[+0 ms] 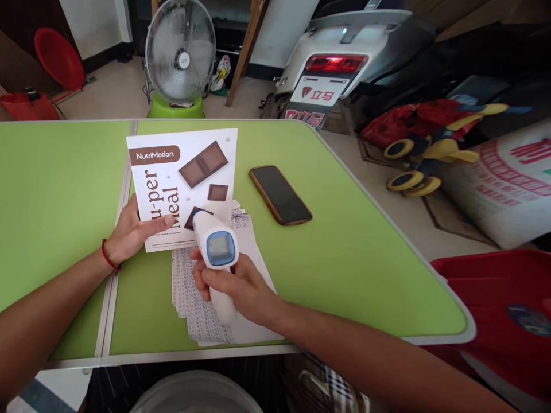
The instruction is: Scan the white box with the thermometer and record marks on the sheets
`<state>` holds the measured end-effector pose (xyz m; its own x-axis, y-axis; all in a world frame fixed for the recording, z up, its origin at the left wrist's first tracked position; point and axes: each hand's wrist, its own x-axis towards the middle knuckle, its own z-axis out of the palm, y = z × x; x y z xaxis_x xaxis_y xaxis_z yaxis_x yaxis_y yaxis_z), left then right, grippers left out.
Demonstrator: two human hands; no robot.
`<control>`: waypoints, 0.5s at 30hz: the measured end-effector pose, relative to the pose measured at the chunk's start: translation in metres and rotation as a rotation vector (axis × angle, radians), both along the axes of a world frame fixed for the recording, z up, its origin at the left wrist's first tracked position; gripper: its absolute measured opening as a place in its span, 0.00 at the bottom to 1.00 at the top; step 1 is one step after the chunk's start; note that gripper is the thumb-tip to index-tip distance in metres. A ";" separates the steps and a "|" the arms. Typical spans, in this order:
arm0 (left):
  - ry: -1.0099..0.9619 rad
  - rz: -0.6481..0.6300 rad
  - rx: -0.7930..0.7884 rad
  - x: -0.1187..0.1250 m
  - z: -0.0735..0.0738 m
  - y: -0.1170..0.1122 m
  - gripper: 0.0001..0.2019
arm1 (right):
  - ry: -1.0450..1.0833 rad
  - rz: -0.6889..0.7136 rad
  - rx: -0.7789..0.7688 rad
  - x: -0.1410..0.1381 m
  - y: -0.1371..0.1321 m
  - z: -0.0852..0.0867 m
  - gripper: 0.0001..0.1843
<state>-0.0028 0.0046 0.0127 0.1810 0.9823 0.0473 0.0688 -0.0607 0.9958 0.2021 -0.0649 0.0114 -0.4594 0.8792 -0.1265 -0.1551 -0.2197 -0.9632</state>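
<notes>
Infrared thermometer (pixel 217 252), white, blue-rimmed display facing up: one, held firmly in the right grip (pixel 228 284), fingers closed around the handle, tip toward the printed card, above a fanned stack of printed papers (pixel 193 298). NutriMotion card (pixel 181 172), chocolate-bar print: one, held at its lower left edge by the left grip (pixel 133 229), thumb across the face. Red cord bracelet (pixel 108 256): on the left wrist. Smartphone (pixel 279 195), dark screen, brown edge: lying on the green counter (pixel 344 269), right of the card, apart from both hands. Beyond the counter: floor fan (pixel 179 51) on a green stool (pixel 176 106); scooter rear (pixel 331 69), tail light lit.
</notes>
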 end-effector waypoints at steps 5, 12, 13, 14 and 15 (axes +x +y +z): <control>-0.016 -0.029 -0.003 0.001 0.001 0.000 0.29 | 0.019 -0.016 -0.014 -0.002 0.000 0.000 0.09; -0.017 -0.047 0.019 0.003 0.004 -0.001 0.26 | 0.027 -0.008 0.029 -0.005 0.001 0.001 0.11; -0.018 -0.055 0.026 0.004 0.004 -0.001 0.25 | 0.032 -0.001 0.037 -0.005 0.001 0.000 0.12; -0.019 -0.061 0.033 0.004 0.005 -0.001 0.24 | 0.039 0.005 0.040 -0.005 0.001 0.000 0.12; -0.020 -0.066 0.039 0.004 0.005 0.000 0.24 | 0.049 0.010 0.037 -0.005 0.002 0.000 0.11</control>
<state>0.0011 0.0042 0.0175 0.2442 0.9656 0.0895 0.0434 -0.1031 0.9937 0.1968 -0.0633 0.0116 -0.4735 0.8780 -0.0708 -0.2002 -0.1856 -0.9620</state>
